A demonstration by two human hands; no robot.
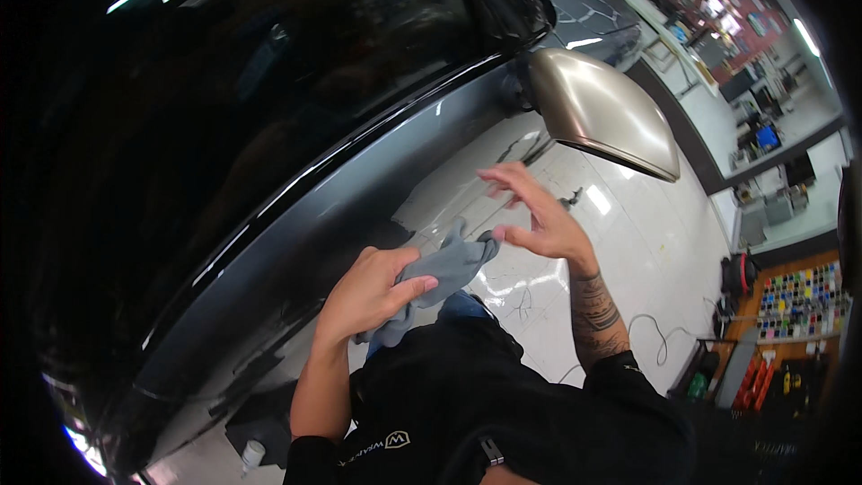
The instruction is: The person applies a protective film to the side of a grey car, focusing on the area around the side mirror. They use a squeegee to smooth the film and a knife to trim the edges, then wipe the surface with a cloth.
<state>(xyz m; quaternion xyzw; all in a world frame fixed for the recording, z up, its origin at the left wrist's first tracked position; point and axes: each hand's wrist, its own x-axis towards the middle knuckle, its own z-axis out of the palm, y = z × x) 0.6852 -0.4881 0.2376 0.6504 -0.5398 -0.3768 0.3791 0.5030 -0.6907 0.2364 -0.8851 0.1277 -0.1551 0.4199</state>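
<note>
My left hand (370, 295) grips a crumpled grey cloth (446, 268), its thumb pressed over the fabric and a loose end hanging below toward my waist. Just right of the cloth, my right hand (537, 217) is raised with its fingers apart and curved, holding nothing; its thumb comes close to the cloth's far end, and I cannot tell whether they touch. Both hands are in front of a dark car door (359, 189). Beyond my right hand, a bronze-coloured side mirror (603, 108) sticks out from the door.
The dark side window (296, 63) rises at left. A white bottle (254, 454) stands on a black box-like thing (241, 427) at lower left. Cables (663, 341) lie on the glossy pale floor (646, 242). At right are a colour sample board (799, 301) and a red-and-black machine (740, 275).
</note>
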